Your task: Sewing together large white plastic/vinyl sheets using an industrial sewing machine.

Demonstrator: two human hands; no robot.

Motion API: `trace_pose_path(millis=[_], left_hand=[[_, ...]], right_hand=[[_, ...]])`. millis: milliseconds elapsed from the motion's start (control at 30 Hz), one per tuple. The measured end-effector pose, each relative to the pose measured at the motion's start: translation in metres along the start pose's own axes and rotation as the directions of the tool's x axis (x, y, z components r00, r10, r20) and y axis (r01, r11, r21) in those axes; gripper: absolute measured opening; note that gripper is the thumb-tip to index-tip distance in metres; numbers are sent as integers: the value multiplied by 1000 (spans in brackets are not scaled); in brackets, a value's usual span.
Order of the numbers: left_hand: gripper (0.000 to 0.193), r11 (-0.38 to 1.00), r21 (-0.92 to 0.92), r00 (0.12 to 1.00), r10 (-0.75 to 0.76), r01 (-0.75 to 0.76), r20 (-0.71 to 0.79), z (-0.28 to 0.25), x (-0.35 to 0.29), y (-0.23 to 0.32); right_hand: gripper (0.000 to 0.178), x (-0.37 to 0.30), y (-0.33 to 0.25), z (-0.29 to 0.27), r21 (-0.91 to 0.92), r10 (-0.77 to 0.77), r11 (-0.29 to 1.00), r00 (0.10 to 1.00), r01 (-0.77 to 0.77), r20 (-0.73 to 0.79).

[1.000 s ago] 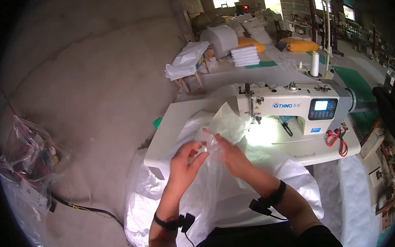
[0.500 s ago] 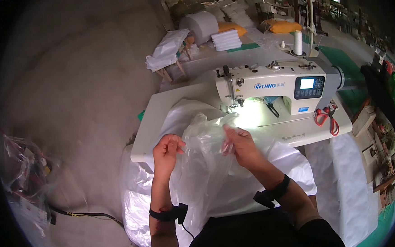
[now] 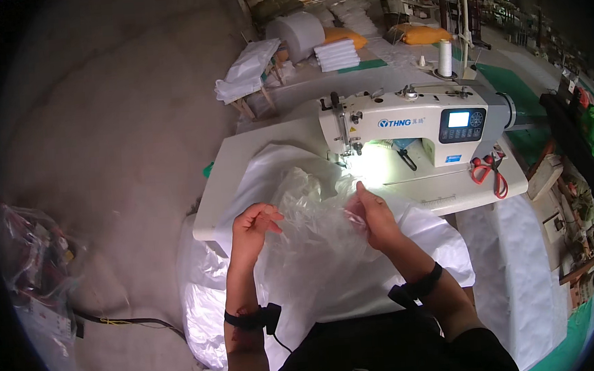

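Observation:
Clear plastic film point(image 3: 299, 212) lies crumpled over a large white sheet point(image 3: 422, 235), which drapes from the sewing machine table point(image 3: 225, 183) toward me. At the film's left edge is my left hand point(image 3: 253, 227), fingers loosely bent and apart, with nothing seen gripped. My right hand point(image 3: 375, 216) is on the other side of the film, thumb raised and fingers stretched; part of them shows through the film. Just beyond my hands stands a white sewing machine point(image 3: 402, 121), its lamp lighting the needle area. The film's far end lies near the needle.
Red-handled scissors point(image 3: 490, 174) and a small black-handled tool point(image 3: 408, 160) lie on the table. A thread cone point(image 3: 445, 59) stands behind the machine. White material point(image 3: 513, 267) hangs at the right. A cable point(image 3: 128, 321) crosses the floor at left, near a clear plastic bag point(image 3: 40, 262).
My right hand has loosened from its pinch on the film, with its fingers now straighter. My left fingers have opened apart. The film has slumped between the hands.

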State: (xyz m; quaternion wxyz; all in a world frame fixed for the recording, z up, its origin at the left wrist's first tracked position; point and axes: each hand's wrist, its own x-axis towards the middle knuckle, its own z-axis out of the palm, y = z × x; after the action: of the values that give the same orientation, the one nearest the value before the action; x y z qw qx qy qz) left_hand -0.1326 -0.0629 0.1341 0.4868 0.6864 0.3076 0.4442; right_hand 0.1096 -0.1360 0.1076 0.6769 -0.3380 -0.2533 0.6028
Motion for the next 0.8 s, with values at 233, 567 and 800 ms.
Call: trace_pose_path(millis=[233,567,800], left_hand=[[5,946,305,985,59,-107,163,63,-10,11],[17,985,129,977,-89,115,-193,-66,1,-48],[8,962,182,534,47,203,-844,-311,-7,22]], right_hand=[[24,-18,8,18,-156,-36,986,988,60,152],[28,-35,-10,-98,-132,-146,984,970,121,-195],[14,-169,-93,-319,12,-397,865,698,502,-596]])
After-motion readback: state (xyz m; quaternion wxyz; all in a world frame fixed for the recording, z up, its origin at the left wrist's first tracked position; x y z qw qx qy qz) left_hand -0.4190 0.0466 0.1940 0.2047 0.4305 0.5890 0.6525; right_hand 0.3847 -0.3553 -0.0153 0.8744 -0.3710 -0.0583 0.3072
